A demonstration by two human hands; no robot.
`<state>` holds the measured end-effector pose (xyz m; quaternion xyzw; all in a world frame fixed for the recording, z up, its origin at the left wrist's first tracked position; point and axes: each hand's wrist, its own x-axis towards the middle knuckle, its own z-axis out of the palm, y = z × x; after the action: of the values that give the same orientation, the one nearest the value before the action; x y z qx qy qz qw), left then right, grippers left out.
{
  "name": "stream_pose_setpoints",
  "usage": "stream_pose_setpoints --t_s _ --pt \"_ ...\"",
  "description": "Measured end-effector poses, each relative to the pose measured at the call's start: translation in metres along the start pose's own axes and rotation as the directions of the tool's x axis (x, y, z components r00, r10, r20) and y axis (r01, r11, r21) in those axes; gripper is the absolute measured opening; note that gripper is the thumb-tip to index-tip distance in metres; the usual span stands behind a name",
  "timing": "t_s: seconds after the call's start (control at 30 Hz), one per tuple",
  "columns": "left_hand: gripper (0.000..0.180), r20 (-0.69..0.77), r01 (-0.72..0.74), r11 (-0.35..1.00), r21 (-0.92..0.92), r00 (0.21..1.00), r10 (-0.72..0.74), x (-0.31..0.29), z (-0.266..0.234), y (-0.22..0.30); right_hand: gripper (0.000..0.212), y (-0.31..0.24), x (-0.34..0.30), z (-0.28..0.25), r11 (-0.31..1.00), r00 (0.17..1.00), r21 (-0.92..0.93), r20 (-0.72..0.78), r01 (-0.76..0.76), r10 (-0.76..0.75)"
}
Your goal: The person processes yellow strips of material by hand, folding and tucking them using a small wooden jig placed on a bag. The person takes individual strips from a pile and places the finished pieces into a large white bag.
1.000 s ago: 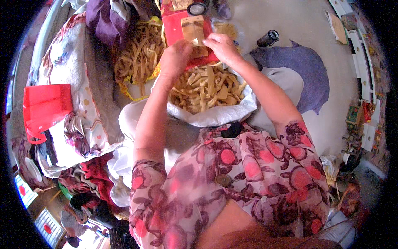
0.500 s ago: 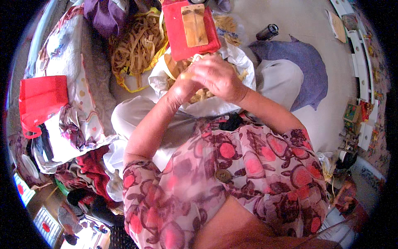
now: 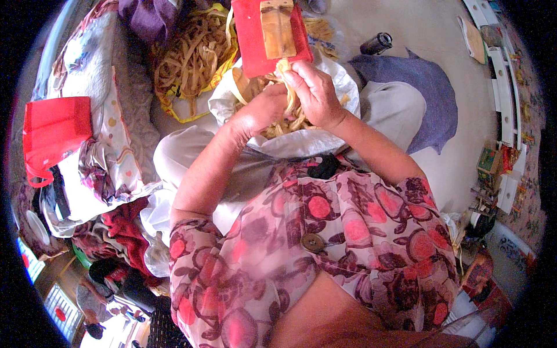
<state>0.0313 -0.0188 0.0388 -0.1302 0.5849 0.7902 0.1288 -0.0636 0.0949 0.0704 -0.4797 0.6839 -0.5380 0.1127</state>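
Pinched between thumb and fingers of my right hand (image 3: 316, 93) is the upper end of a tan strip (image 3: 292, 103), just below a wooden block (image 3: 277, 35). Close beside it on the left, my left hand (image 3: 266, 110) is closed on the lower part of the same strip; its fingertips are partly hidden. The block lies on a red padded board (image 3: 248, 49). Under both hands, an opened white sack (image 3: 343, 119) rests in my lap, holding many more loose tan strips. What the strips are made of I cannot tell.
A yellow-edged bag (image 3: 191, 64) full of flat tan strips stands at the far left, near a purple cloth (image 3: 148, 20). A dark cylinder (image 3: 376, 44) lies on the floor beyond a blue-grey cloth (image 3: 432, 93). A red bag (image 3: 57, 136) sits on bedding at left.
My hands have come apart from being clasped together. The right one has moved up toward the block with the strip's end, and the left has dropped slightly, so the strip now shows between them.
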Motion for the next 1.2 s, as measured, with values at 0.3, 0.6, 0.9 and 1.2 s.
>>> stream_pose_setpoints --t_s 0.3,0.6,0.9,1.2 --pt "0.035 -0.197 -0.192 0.424 0.885 0.67 0.716 -0.012 0.011 0.029 0.016 0.012 -0.003 0.002 0.548 0.787 0.625 0.185 -0.556 0.588" --pt "0.035 -0.088 -0.382 0.442 0.812 0.667 0.74 -0.008 0.007 0.028 0.016 -0.002 -0.007 -0.006 0.637 0.777 0.446 0.318 -0.628 0.543" --pt "0.023 -0.274 -0.454 0.891 0.001 0.857 0.437 -0.003 -0.001 0.024 0.017 -0.001 -0.001 -0.026 0.988 0.983 -0.046 0.097 -0.149 0.153" --pt "0.028 -0.258 -0.435 0.888 0.147 0.85 0.459 -0.002 -0.007 0.019 0.022 0.006 0.0 -0.014 0.971 0.976 0.101 0.052 -0.217 0.212"
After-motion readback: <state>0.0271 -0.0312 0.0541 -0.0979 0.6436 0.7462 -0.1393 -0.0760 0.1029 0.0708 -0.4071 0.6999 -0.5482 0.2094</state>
